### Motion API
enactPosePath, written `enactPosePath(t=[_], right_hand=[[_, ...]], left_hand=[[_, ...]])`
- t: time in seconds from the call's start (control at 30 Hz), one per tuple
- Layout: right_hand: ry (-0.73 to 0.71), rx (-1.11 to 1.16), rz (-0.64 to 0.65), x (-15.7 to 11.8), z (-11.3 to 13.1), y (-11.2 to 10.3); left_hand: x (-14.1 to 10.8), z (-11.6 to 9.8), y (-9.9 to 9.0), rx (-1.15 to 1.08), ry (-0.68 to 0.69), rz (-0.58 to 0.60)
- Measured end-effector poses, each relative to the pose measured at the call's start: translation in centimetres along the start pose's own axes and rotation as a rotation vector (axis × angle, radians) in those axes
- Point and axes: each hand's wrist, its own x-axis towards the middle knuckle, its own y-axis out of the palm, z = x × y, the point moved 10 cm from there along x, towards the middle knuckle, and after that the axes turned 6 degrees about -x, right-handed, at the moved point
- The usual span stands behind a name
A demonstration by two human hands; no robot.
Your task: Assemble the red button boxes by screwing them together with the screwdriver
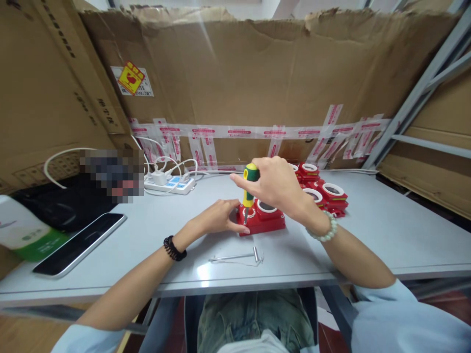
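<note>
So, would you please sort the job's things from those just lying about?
Job:
- green-and-yellow screwdriver
- white-ringed red box beneath
- likely, similar red boxes behind

Lying about:
- black-screened device
- white plastic power strip
- silver T-shaped metal tool, perhaps

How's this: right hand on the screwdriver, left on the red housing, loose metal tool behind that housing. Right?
The loose metal tool lies in front of the red housing, not behind, per the head view; right hand and left hand are as stated.
</note>
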Motion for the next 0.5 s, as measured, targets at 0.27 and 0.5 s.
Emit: enactPosePath(t=[0.27, 0.5], right_hand=[[-0.349, 0.48, 0.257, -1.5, 2.7, 0.0], [-0.041, 0.164, -0.073, -0.3, 0.5, 0.3]], left_hand=[[0.1, -0.3, 0.0, -0.017, 0.066, -0.01], [0.0, 0.2, 0.2, 0.042, 0.005, 0.008]])
